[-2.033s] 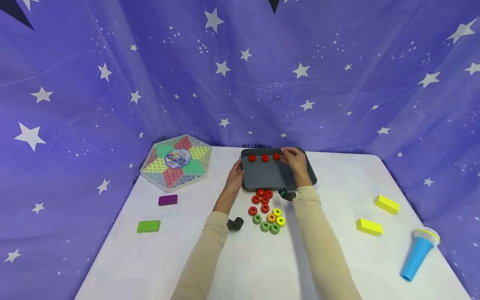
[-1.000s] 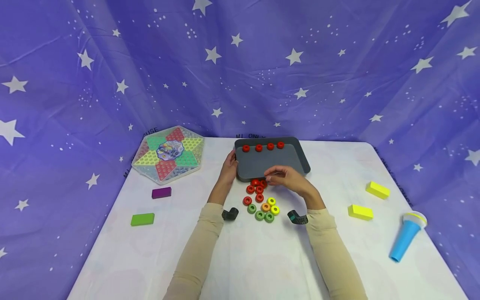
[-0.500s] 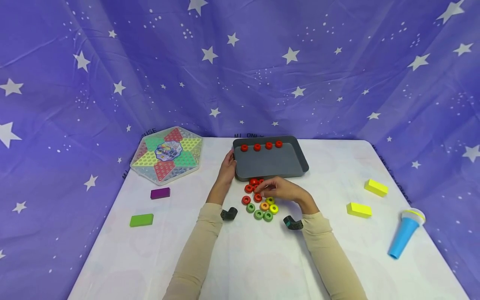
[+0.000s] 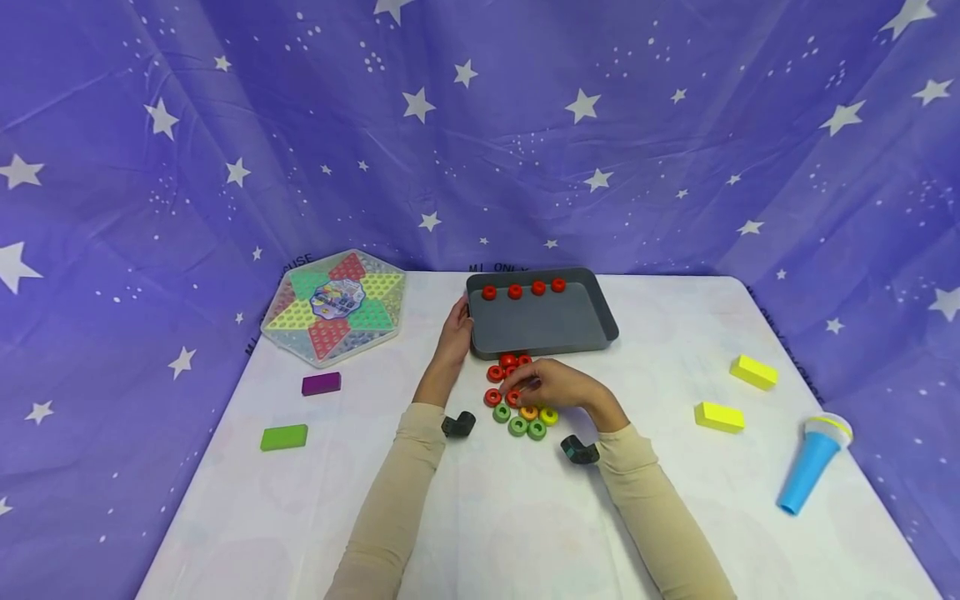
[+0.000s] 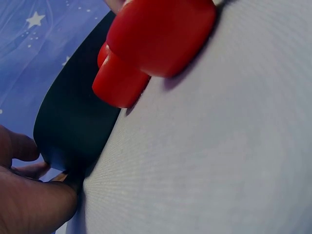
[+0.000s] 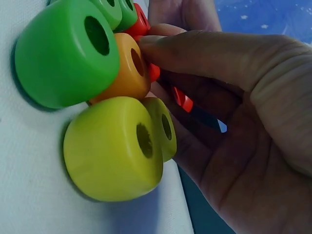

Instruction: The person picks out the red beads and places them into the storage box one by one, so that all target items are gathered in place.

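A dark grey tray (image 4: pixel 536 329) stands at the back of the table with a row of several red ring beads (image 4: pixel 515 291) along its far side. My left hand (image 4: pixel 453 340) holds the tray's left edge, thumb and fingers at its corner in the left wrist view. In front of the tray lies a cluster of red, green (image 4: pixel 517 426), orange (image 6: pixel 127 68) and yellow beads (image 6: pixel 114 148). My right hand (image 4: pixel 558 385) reaches over this cluster and pinches a red bead (image 4: pixel 513 398) between thumb and fingers. That hand partly covers the orange and yellow beads in the head view.
A star-patterned board game box (image 4: pixel 335 307) lies at the back left. A purple block (image 4: pixel 321 383) and a green block (image 4: pixel 284 437) are in front of it. On the right are two yellow blocks (image 4: pixel 719 417) and a blue toy microphone (image 4: pixel 810 467).
My right hand let go of a fourth red bead in the tray's row, came back to the loose beads and took hold of another red one. My left hand stays at the tray.
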The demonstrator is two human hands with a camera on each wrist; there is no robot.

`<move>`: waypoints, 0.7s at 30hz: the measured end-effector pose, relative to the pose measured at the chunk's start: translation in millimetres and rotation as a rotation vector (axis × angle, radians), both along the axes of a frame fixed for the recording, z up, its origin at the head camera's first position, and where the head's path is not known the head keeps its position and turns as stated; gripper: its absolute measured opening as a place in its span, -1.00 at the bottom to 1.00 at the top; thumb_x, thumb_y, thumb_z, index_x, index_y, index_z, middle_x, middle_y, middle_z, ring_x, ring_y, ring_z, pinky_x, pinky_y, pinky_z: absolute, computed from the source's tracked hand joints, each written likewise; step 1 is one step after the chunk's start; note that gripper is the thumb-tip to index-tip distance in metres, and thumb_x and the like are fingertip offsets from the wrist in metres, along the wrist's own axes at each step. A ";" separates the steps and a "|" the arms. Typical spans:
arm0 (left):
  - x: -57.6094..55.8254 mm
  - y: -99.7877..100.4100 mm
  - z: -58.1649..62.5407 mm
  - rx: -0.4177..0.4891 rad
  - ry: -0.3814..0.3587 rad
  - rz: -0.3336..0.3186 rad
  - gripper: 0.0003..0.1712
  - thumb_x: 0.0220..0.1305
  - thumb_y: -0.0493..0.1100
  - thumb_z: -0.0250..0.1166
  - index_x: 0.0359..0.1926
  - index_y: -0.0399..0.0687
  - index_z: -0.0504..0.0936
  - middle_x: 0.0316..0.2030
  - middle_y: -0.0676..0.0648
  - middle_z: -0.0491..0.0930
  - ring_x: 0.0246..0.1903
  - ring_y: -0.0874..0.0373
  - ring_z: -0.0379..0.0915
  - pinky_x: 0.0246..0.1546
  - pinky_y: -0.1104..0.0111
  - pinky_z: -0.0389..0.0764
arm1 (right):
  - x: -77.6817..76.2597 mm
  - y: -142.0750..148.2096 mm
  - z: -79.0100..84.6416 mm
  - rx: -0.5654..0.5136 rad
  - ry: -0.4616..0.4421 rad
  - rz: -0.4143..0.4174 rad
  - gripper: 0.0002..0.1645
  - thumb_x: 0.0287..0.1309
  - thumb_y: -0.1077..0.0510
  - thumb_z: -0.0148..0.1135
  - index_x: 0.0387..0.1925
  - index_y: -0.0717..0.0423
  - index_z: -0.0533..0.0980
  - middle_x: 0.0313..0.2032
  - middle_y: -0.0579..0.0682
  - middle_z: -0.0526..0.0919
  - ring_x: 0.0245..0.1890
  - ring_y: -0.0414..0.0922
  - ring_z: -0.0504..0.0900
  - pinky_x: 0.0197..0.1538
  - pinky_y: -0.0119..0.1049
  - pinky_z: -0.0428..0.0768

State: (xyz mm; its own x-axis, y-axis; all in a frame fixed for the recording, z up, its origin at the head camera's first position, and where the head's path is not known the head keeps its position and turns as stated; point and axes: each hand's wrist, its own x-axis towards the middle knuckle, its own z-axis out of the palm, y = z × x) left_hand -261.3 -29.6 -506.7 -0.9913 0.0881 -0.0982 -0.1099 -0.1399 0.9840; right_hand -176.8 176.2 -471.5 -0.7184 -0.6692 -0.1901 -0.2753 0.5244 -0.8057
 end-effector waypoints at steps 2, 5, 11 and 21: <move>-0.7 0.2 -0.4 0.002 -0.002 -0.003 -0.39 0.46 -0.34 -0.15 0.49 -0.08 0.08 0.47 -0.14 0.07 0.46 0.07 -0.04 0.45 0.27 0.01 | 0.4 -1.2 -0.1 0.008 0.010 -0.009 -0.67 0.10 0.32 0.32 -0.07 -0.01 0.65 -0.19 -0.05 0.68 -0.40 -0.17 0.51 -0.27 -0.37 0.53; -1.1 0.6 0.1 0.004 0.000 0.000 -0.39 0.46 -0.35 -0.14 0.49 -0.09 0.08 0.47 -0.15 0.08 0.45 0.06 -0.04 0.45 0.28 0.01 | 1.0 -2.9 0.4 0.024 0.014 -0.028 -0.69 0.08 0.28 0.36 -0.11 -0.03 0.66 -0.21 -0.08 0.68 -0.35 -0.17 0.57 -0.21 -0.33 0.57; 1.3 0.2 6.7 0.001 0.002 -0.008 -0.38 0.45 -0.37 -0.16 0.49 -0.13 0.05 0.47 -0.19 0.06 0.46 0.03 -0.06 0.45 0.26 -0.02 | 1.2 -5.7 3.8 0.065 0.030 -0.048 -0.73 0.08 0.25 0.36 -0.15 -0.07 0.67 -0.22 -0.14 0.68 -0.31 -0.16 0.63 -0.15 -0.28 0.61; -0.2 1.7 1.7 -0.025 -0.003 0.013 -0.40 0.46 -0.34 -0.14 0.48 -0.08 0.09 0.46 -0.15 0.10 0.45 0.06 -0.02 0.44 0.28 0.02 | 4.1 -9.1 6.3 0.125 0.104 -0.030 -0.73 0.08 0.21 0.38 -0.14 -0.10 0.67 -0.22 -0.17 0.68 -0.27 -0.22 0.60 -0.11 -0.34 0.57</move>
